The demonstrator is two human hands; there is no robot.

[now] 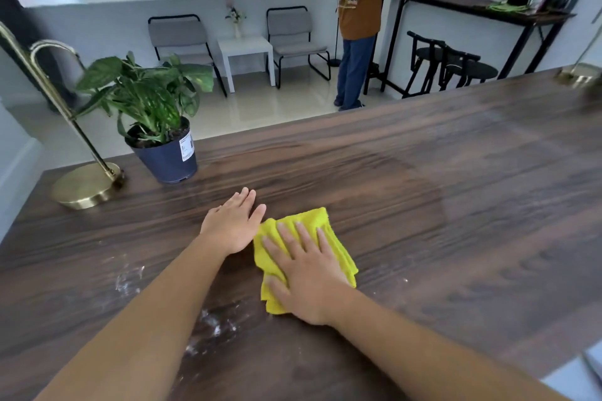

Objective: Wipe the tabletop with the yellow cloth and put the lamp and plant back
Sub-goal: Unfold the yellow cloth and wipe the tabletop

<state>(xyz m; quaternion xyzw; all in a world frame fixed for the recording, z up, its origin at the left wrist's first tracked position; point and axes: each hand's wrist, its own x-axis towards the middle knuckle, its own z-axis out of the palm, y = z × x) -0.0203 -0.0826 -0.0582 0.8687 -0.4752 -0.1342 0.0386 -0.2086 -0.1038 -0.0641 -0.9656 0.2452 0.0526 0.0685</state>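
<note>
White residue (pixel 211 324) sits nearest, toward the camera and left of the yellow cloth (pixel 312 221); right hand (pixel 309 277) presses flat on the cloth, fingers spread, not clenched; left hand (pixel 233 225) lies open on the tabletop (pixel 456 205), touching the cloth's left edge. Next pass likely pulls back-left, right hand driving; plant (pixel 163 127) and lamp (pixel 86 184) stand beyond at far left.

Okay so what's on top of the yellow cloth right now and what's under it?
The right hand lies flat on the folded yellow cloth, fingers spread. The cloth sits on the dark wood tabletop; the patch beneath it is hidden, so any dust there can't be seen.
</note>
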